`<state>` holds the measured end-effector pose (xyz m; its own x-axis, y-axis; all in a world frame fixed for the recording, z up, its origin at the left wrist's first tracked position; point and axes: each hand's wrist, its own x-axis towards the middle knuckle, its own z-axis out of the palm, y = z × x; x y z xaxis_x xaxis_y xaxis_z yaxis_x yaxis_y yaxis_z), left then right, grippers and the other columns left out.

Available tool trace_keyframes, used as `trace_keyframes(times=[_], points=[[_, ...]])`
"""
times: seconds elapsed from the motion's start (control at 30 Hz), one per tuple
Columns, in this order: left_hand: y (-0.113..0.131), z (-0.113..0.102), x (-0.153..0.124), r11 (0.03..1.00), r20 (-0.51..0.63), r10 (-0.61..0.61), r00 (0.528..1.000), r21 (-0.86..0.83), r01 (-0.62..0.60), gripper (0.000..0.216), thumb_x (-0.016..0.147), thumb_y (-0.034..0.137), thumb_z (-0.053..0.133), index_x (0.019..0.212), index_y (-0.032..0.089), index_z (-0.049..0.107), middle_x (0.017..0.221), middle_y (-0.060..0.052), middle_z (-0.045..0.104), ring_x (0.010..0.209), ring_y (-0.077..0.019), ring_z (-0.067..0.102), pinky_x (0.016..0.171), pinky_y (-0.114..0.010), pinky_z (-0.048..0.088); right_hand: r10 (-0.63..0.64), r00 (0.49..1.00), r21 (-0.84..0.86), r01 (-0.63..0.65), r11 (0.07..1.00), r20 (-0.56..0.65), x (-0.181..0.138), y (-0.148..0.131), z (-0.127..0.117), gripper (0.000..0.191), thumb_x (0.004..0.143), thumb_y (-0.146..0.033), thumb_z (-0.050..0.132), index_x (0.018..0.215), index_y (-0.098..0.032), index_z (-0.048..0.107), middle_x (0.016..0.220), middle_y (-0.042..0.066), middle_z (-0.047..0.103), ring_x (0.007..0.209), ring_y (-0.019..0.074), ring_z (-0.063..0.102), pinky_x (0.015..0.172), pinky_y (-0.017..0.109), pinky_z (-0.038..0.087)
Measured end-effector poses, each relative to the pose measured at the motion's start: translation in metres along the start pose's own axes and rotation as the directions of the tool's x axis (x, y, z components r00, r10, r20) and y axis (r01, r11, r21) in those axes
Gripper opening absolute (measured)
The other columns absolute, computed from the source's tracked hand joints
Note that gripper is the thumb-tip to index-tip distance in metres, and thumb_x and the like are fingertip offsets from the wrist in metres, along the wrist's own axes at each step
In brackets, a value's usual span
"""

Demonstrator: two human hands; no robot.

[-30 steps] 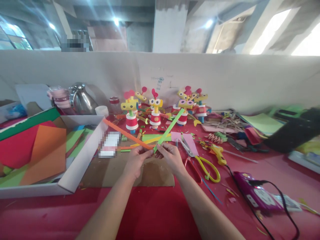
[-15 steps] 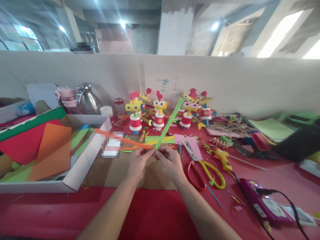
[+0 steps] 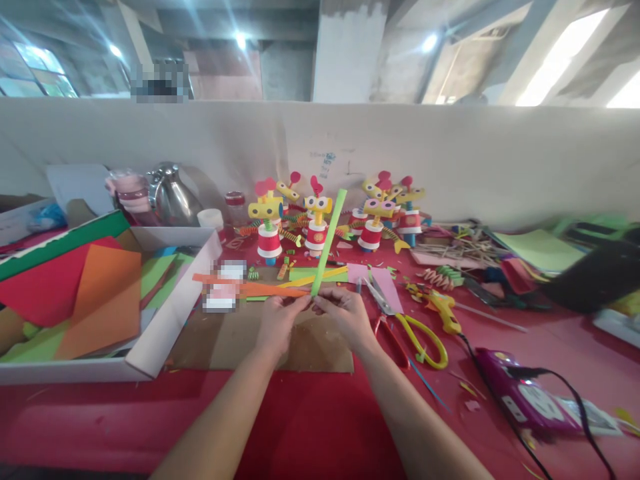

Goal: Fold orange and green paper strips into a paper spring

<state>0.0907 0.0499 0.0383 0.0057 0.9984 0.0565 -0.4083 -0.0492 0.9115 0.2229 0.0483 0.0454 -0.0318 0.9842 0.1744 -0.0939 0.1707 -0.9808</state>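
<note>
An orange paper strip [image 3: 270, 289] and a green paper strip [image 3: 329, 243] meet at one end between my hands, crossing at about a right angle. My left hand [image 3: 280, 320] pinches the joined ends, with the orange strip stretching out to the left. Close beside it, my right hand [image 3: 345, 313] is closed at the same corner, where the green strip rises away from me. The fingertips hide the exact joint. Below the hands lies a brown cardboard sheet [image 3: 310, 350]. Scissors [image 3: 383, 300] with red and yellow handles rest just right of my right hand.
A white box [image 3: 170, 327] of coloured paper stands left. Several paper-cup figures [image 3: 270, 240] line the back by a steel jug [image 3: 175, 193]. At right are a yellow glue gun [image 3: 445, 313], a purple power strip [image 3: 525, 393] with black cables, and a pile of sticks [image 3: 455, 250].
The green strip has swung leftward and stands more upright. The orange strip lies flatter, its far end slightly lower. Both hands stay pinched at the joined ends.
</note>
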Motion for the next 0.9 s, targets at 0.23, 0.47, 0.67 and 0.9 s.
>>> trace_keyframes(times=[0.23,0.47,0.67,0.9], points=[[-0.003,-0.004,0.003,0.999,-0.082,0.022,0.996,-0.047,-0.026,0.019,0.062,0.024,0.08,0.079,0.017,0.075,0.074,-0.002,0.073,0.07,-0.0138,0.062,0.072,-0.028,0.047,0.013,0.994,0.105,-0.002,0.994,-0.109,-0.004,0.0,0.006,0.025,0.074,-0.041,0.069,0.081,-0.017,0.068,0.063,0.0,0.063,0.057,0.0131,0.058,0.057,0.027,0.049],[-0.001,-0.003,0.003,0.979,-0.114,-0.067,0.991,-0.2,0.043,0.019,0.056,0.021,0.083,0.072,0.017,0.075,0.067,0.0,0.071,0.064,-0.0109,0.061,0.071,-0.027,0.047,-0.054,0.98,0.017,0.058,0.998,-0.191,-0.007,0.002,0.007,0.035,0.086,-0.044,0.056,0.062,-0.02,0.048,0.05,-0.006,0.041,0.045,0.0082,0.037,0.043,0.022,0.03],[0.0,-0.001,0.004,0.967,-0.072,-0.076,0.994,-0.25,0.056,0.019,0.056,0.019,0.082,0.073,0.017,0.075,0.069,-0.001,0.072,0.066,-0.0115,0.062,0.072,-0.026,0.047,-0.119,0.989,0.015,0.121,0.993,-0.093,-0.008,0.001,0.012,0.022,0.082,-0.042,0.064,0.088,-0.022,0.061,0.069,-0.003,0.058,0.059,0.0117,0.052,0.054,0.023,0.042],[-0.002,0.003,-0.001,0.992,-0.047,0.011,0.999,-0.129,-0.017,0.014,0.063,0.021,0.078,0.077,0.018,0.076,0.075,-0.002,0.074,0.073,-0.0162,0.065,0.076,-0.03,0.048,-0.124,0.987,-0.045,0.12,0.992,-0.103,-0.008,0.008,0.016,0.019,0.081,-0.038,0.064,0.081,-0.019,0.067,0.073,0.002,0.064,0.063,0.0149,0.058,0.06,0.027,0.05]])
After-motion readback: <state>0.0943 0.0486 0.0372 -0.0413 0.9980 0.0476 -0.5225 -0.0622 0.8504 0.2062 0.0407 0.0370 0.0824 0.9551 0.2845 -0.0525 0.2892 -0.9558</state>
